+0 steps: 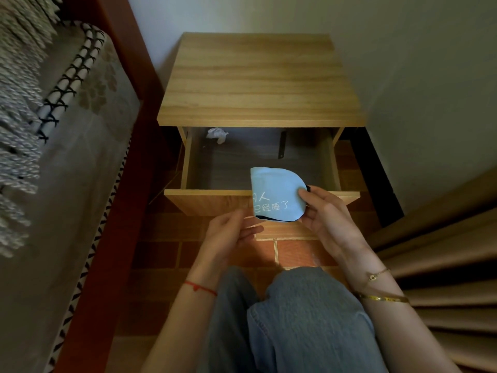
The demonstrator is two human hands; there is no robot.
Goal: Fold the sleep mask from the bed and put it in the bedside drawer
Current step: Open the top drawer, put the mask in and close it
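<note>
Head view: right hand (pixel 320 211) fingers pinch the folded sleep mask (pixel 277 195) over the open drawer (pixel 258 168); left hand (pixel 228 232) fingers are loosely spread, empty.

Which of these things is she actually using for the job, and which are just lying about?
In use: folded sleep mask, pinched in the right hand; left hand, free beside it; open drawer.

Lying about: crumpled white scrap and dark strip in the drawer; bed cover; curtain.

The person is wearing faded blue denim jeans (pixel 295 319). The left hand (pixel 228 232) is showing a thin red string bracelet (pixel 200 288) at the wrist. The right hand (pixel 325 214) is showing a fine gold chain bracelet (pixel 376 275) and a flat gold bangle (pixel 384 298). Both forearms are bare.
</note>
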